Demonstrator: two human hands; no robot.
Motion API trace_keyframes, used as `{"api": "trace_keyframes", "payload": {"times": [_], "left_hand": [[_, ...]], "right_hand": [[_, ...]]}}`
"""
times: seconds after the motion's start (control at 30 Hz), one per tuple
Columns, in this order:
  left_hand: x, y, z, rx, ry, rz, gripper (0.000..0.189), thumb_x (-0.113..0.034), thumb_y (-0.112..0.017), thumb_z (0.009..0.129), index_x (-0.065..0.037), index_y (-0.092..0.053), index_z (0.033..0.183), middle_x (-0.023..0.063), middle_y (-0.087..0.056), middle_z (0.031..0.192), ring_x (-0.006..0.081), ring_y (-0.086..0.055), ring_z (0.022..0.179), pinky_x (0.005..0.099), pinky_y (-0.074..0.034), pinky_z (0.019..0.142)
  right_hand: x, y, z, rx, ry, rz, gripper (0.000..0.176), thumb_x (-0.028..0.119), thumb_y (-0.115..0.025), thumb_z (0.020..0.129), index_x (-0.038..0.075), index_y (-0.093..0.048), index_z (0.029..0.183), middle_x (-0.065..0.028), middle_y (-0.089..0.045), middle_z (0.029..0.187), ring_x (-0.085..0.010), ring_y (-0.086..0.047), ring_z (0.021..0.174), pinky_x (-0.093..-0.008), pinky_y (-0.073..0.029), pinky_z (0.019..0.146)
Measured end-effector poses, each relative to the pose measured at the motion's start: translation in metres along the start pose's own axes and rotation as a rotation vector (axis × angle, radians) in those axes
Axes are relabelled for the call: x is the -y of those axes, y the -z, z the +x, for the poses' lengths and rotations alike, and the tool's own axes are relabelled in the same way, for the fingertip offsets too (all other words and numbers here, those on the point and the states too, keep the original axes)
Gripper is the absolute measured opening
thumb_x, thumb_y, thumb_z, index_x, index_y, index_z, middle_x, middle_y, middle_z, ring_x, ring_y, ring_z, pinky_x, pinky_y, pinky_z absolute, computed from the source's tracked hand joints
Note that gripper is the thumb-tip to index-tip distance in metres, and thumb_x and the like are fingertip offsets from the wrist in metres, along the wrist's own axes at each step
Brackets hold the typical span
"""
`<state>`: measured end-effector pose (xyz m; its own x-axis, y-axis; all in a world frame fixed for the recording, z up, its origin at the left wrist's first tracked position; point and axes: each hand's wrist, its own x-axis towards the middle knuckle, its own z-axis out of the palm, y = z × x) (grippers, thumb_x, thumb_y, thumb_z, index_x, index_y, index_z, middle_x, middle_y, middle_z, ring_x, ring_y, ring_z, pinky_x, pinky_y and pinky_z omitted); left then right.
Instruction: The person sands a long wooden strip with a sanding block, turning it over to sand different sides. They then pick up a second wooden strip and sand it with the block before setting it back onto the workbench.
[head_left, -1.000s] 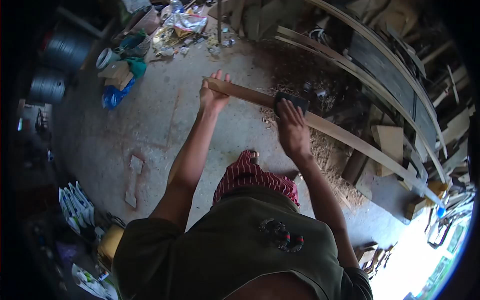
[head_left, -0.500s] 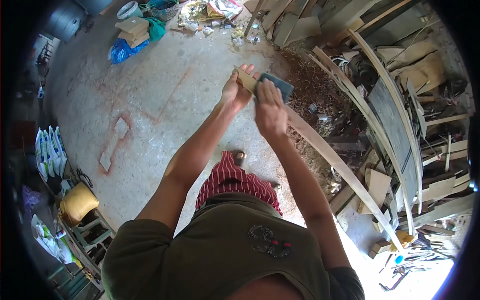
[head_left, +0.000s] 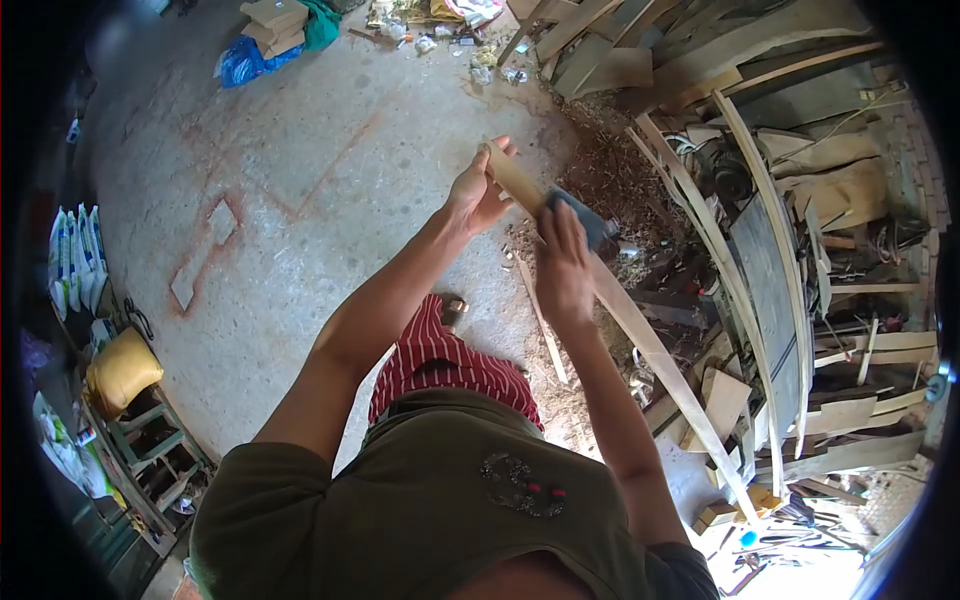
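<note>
A long, thin wooden strip slants from the upper middle down to the lower right. Its upper end lies in my left hand, thumb on top and fingers beneath. Farther down the strip, my right hand presses a dark, flat, blue-grey sheet onto the wood. The fingers of my right hand lie over the sheet, slightly blurred, and its far corner sticks out to the right. What the underside of the sheet looks like is hidden.
Curved planks and wood scraps are piled along the right. Shavings cover the ground beyond my hands. A short strip lies near my feet. At left are a yellow cushion and white bags; a blue bag is at upper left.
My right hand and the blue-grey sheet have slid down the strip, away from my left hand, baring more wood between them. The camera view has shifted slightly.
</note>
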<state>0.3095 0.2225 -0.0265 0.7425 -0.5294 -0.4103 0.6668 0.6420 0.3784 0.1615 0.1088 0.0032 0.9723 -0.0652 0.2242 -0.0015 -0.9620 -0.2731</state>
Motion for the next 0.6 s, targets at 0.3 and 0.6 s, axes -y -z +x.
{"api": "trace_keyframes", "payload": {"times": [0.3, 0.6], "left_hand": [[0.0, -0.004, -0.004, -0.035, 0.072, 0.087, 0.046, -0.044, -0.023, 0.107, -0.03, -0.033, 0.149, 0.0029, -0.041, 0.143, 0.0216, -0.036, 0.135, 0.0494, -0.02, 0.118], [0.016, 0.005, -0.003, -0.047, -0.015, 0.159, 0.044, -0.046, -0.028, 0.106, -0.03, -0.04, 0.145, 0.0005, -0.037, 0.143, 0.0185, -0.029, 0.136, 0.0485, -0.017, 0.117]], "right_hand": [[-0.018, -0.032, 0.044, 0.068, 0.094, -0.049, 0.044, 0.021, -0.048, 0.099, 0.003, -0.046, 0.139, -0.0202, -0.043, 0.146, -0.0334, -0.039, 0.138, -0.0413, -0.031, 0.116], [-0.017, 0.002, 0.037, 0.15, -0.02, 0.02, 0.047, 0.008, -0.049, 0.092, 0.004, -0.044, 0.139, -0.0191, -0.046, 0.143, -0.0334, -0.046, 0.131, -0.0409, -0.041, 0.108]]}}
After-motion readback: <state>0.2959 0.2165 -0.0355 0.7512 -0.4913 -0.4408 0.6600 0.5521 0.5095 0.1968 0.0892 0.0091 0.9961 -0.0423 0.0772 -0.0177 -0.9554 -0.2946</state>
